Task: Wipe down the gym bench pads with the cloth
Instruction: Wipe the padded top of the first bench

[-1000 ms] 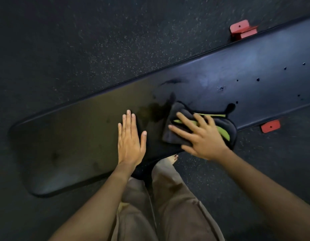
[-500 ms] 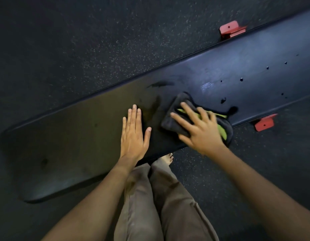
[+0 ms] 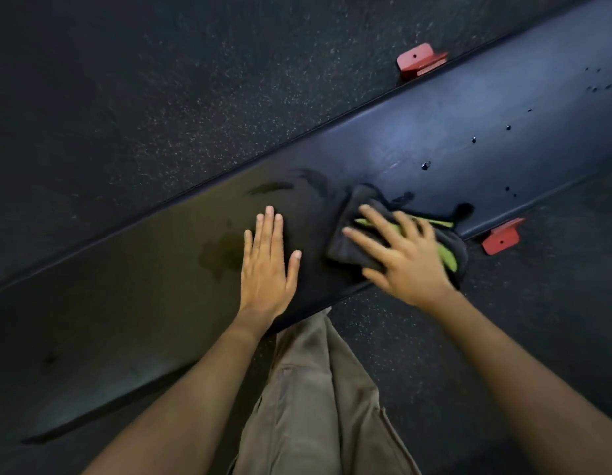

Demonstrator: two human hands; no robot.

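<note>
A long black gym bench pad runs diagonally from lower left to upper right. A dark cloth with green stripes lies folded on the pad near its front edge. My right hand presses flat on the cloth with fingers spread and nearly straight. My left hand rests flat on the bare pad just left of the cloth, fingers together and straight. Wet smears and droplets show on the pad around and to the right of the cloth.
Red metal frame feet stick out at the pad's far side and near side. Dark speckled rubber floor surrounds the bench. My legs in khaki trousers stand against the front edge of the pad.
My right hand has slid the cloth slightly toward the pad's middle. The camera view has shifted, so the bench's left end is out of frame. My left hand stays flat on the pad.
</note>
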